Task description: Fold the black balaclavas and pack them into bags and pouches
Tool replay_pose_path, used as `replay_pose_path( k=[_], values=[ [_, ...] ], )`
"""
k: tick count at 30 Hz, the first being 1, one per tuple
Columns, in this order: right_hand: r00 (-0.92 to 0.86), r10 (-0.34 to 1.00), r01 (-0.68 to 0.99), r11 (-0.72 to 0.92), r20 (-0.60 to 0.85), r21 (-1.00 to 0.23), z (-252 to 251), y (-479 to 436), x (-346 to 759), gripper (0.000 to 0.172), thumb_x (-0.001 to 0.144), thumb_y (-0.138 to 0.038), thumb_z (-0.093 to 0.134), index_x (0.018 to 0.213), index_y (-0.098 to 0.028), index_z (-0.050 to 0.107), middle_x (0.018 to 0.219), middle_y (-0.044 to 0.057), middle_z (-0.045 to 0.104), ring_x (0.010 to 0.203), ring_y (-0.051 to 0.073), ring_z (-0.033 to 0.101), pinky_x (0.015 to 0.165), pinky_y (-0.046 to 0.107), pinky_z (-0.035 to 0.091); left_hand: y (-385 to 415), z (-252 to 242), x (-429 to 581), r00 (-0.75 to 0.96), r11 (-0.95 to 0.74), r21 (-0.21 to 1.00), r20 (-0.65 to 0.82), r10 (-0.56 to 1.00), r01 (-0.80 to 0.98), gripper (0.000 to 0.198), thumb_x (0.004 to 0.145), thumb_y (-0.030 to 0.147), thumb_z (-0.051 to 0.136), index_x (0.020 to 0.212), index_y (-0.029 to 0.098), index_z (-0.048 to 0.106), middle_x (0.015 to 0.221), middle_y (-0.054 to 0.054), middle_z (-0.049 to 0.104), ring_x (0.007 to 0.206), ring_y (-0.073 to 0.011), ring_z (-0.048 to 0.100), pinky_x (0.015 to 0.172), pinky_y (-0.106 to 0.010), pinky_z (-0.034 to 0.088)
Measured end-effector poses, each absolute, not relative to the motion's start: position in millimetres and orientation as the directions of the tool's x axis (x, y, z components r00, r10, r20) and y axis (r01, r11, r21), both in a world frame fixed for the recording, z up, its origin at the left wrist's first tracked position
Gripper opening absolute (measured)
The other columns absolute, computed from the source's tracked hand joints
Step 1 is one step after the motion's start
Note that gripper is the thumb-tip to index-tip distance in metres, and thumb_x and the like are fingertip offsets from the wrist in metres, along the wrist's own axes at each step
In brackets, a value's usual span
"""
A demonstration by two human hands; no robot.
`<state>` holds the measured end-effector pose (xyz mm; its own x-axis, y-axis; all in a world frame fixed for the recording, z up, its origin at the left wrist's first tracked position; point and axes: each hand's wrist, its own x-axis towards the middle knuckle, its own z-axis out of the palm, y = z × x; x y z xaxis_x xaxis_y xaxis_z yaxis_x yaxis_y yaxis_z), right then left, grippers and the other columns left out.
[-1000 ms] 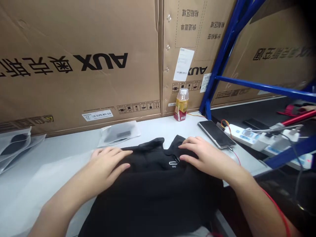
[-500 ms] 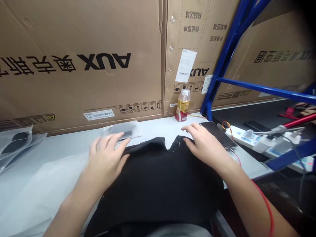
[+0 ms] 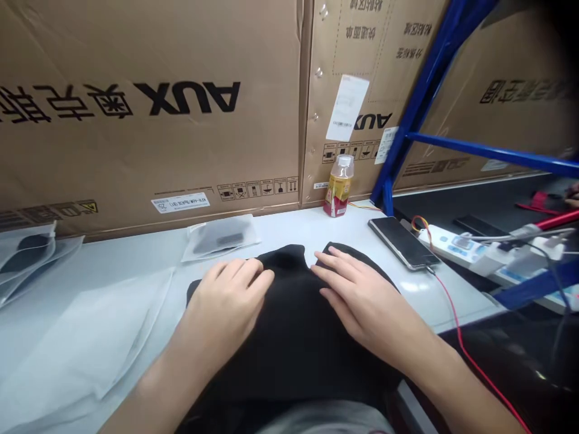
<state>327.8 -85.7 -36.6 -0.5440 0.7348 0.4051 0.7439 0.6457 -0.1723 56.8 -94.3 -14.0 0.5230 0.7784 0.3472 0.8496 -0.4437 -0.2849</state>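
Left hand (image 3: pixel 226 301) and right hand (image 3: pixel 362 307) are drawing inward toward each other, both open and flat, grasping nothing, pressing on the black fabric garment (image 3: pixel 294 343) lying under the palms on the bench (image 3: pixel 316 232), a smartphone (image 3: pixel 402 242) just beyond the right hand.

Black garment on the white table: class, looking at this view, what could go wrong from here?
The black garment seems to run over the table's near edge, so it might slide off from under the left hand and right hand. The phone lies close to the right hand, and its red cable drops over the edge; a snag could drag the phone down.
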Motion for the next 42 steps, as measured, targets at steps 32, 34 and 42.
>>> replay_pose_path(
  k=[32, 34, 42],
  values=[
    [-0.458, 0.885, 0.852, 0.463, 0.08, -0.246, -79.7, -94.6, 354.4, 0.061, 0.11, -0.052, 0.038, 0.164, -0.025, 0.039, 0.172, 0.004, 0.028, 0.161, 0.035, 0.017, 0.129, 0.064, 0.026, -85.9, -42.5, 5.4, 0.425, -0.375, -0.249, 0.193, 0.884, 0.893, 0.047, 0.105, 0.04, 0.04, 0.138, 0.02, 0.068, 0.138, -0.016, 0.07, 0.11, -0.0418, 0.071, 0.082, -0.056, 0.056],
    [-0.459, 0.885, 0.851, 0.463, 0.076, -0.248, -78.2, -94.5, 355.5, 0.061, 0.109, -0.052, 0.039, 0.163, -0.024, 0.04, 0.172, 0.004, 0.028, 0.161, 0.035, 0.017, 0.129, 0.063, 0.025, -64.2, -40.2, -7.3, 0.411, -0.356, -0.259, 0.205, 0.888, 0.898, 0.047, 0.105, 0.036, 0.038, 0.133, 0.017, 0.071, 0.133, -0.019, 0.072, 0.114, -0.0438, 0.069, 0.089, -0.059, 0.054],
    [-0.425, 0.882, 0.865, 0.462, 0.203, -0.197, -64.3, -85.1, 353.4, 0.055, 0.108, -0.046, 0.043, 0.154, -0.018, 0.054, 0.17, 0.006, 0.033, 0.16, 0.036, 0.024, 0.127, 0.06, 0.032, -87.2, -43.6, 33.9, 0.537, -0.519, -0.137, 0.19, 0.822, 0.844, 0.056, 0.108, 0.048, 0.041, 0.158, 0.024, 0.048, 0.165, -0.011, 0.045, 0.152, -0.0383, 0.042, 0.12, -0.063, 0.038]
  ],
)
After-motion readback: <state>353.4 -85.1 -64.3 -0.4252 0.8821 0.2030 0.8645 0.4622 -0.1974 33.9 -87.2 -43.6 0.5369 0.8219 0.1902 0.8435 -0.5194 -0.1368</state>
